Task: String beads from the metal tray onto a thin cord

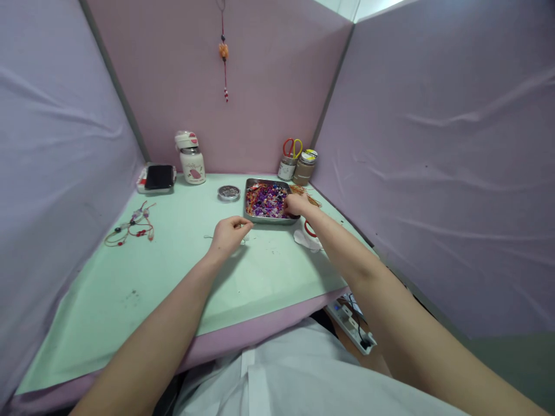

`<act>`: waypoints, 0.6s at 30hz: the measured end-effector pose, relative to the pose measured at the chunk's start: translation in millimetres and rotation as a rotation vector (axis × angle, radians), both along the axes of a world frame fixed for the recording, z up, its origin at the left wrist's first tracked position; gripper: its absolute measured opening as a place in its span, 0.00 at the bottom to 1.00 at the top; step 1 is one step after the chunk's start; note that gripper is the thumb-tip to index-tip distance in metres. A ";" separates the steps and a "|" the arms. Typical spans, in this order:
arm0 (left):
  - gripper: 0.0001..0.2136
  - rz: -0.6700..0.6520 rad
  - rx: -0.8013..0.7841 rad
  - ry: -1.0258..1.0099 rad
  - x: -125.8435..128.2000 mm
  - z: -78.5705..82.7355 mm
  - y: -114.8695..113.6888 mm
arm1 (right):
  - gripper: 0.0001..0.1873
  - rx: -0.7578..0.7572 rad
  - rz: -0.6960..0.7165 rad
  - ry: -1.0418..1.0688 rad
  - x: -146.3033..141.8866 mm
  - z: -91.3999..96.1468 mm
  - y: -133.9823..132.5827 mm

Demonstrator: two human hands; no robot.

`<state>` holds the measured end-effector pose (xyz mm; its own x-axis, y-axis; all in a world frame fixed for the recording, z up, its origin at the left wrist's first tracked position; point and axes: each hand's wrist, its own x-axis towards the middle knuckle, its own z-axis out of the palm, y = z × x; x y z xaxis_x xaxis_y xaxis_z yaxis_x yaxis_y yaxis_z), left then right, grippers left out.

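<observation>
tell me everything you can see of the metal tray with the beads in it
The tray is shallow and roughly rectangular with rounded corners, silvery and metallic-looking, open on top. It lies flat on the green tablecloth, holding many small beads, mostly purple, with some orange at the left. The right hand reaches in over its right side; whether it touches the metal is unclear.
</observation>
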<state>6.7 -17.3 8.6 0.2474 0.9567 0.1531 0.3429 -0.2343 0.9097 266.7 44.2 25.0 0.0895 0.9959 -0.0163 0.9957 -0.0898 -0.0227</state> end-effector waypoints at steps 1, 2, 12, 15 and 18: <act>0.10 0.002 -0.001 -0.001 0.0 0.3 -0.1 | 0.02 0.008 0.001 0.012 0.9 1.3 -1.3; 0.10 0.003 -0.001 -0.002 0.1 0.7 -0.3 | 0.04 0.019 0.002 0.018 2.3 2.9 -3.6; 0.10 0.015 0.062 -0.099 3.4 1.3 -3.7 | 0.14 0.240 0.221 1.401 -32.4 -16.4 -71.6; 0.10 0.015 0.076 -0.141 3.9 -1.0 -3.1 | 0.13 0.201 0.210 1.577 -52.1 -29.8 -80.5; 0.10 0.013 0.103 -0.151 4.5 -1.5 -3.6 | 0.13 0.191 0.210 1.643 -63.4 -39.4 -81.9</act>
<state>11.2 -21.0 7.1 0.2020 0.9370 0.2849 0.2081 -0.3253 0.9224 203.3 -37.7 -14.5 -0.0249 0.9862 0.1639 -0.1046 0.1605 -0.9815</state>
